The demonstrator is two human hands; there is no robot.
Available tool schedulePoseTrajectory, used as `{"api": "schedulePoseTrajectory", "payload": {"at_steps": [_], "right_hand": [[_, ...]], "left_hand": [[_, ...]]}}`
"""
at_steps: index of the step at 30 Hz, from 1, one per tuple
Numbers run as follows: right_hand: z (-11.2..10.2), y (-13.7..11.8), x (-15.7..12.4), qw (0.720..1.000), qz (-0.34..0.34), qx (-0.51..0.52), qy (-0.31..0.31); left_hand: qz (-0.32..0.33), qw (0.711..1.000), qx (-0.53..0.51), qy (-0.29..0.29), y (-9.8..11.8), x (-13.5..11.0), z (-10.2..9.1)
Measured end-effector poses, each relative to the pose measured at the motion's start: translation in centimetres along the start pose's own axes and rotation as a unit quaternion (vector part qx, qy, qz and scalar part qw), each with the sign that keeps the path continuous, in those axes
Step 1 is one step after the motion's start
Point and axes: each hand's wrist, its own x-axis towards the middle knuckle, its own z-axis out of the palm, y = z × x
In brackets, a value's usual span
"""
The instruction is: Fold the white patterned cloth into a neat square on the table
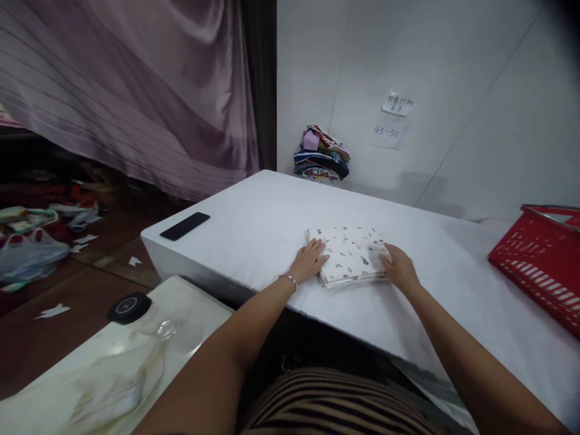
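Striped fabric sits lowest in my view, at the lap, and both bare forearms reach out from it over the white table. My left hand, with a thin bracelet at the wrist, lies flat and open, palm down, its fingertips resting on the left edge of the cloth. My right hand is equally flat and spread on the cloth's right edge; neither hand pinches or lifts anything. The cloth is a folded white piece with small dark prints, stacked in several layers near the front middle of the table. I judge the step in hand to be pressing and squaring this folded stack between the two palms. A further move would call for keeping the layers aligned, with even pressure from both sides so the folds do not slip. A dark phone lies at the table's left corner, well apart from the cloth. A red basket stands at the far right, and a pile of clothes rests against the wall beyond.
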Motion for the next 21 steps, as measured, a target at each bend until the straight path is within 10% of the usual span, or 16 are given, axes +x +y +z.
{"api": "schedulePoseTrajectory", "payload": {"at_steps": [7,21], "right_hand": [[3.8,-8.5,-5.1,0.953,-0.273,-0.055,-0.122],[5.1,-10.8,-7.2,0.926,-0.360,-0.085,-0.073]], "left_hand": [[-0.133,0.969,-0.125,0.164,-1.1,-0.2,0.1],[-0.186,0.968,-0.098,0.137,-2.5,1.6,0.3]]}}
